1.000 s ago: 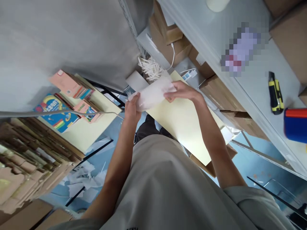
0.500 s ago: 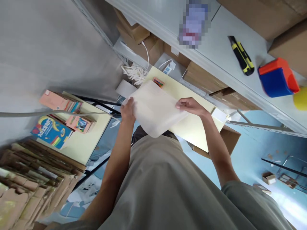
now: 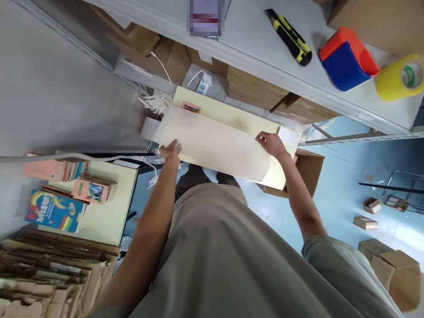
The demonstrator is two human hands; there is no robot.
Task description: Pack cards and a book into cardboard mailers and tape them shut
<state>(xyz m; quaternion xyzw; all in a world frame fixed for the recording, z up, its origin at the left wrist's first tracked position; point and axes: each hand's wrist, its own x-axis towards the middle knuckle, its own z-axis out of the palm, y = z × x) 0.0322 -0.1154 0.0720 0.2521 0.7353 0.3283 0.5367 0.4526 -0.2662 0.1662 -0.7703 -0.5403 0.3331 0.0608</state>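
Note:
A long, whitish, thin sheet (image 3: 215, 141) is spread over the cream tabletop (image 3: 228, 110), its right end curved. My left hand (image 3: 171, 151) is closed at the sheet's near left edge, with the fingertips partly hidden. At the far right edge, my right hand (image 3: 272, 143) has thumb and fingers pinched together on the sheet's border. Just beyond the sheet's far edge lies a small orange pack with a coloured picture (image 3: 191, 107).
Above the table runs a grey shelf (image 3: 251, 39) with a yellow-black box cutter (image 3: 289, 37), a red-blue tape dispenser (image 3: 347, 59) and a yellow tape roll (image 3: 399, 77). Books (image 3: 58, 211) lie on a side table at left. An open carton (image 3: 309, 170) stands right of the table.
The sheet has gone from a raised, bent shape to lying flatter and longer across the table. My hands have moved slightly apart, and the view has shifted right.

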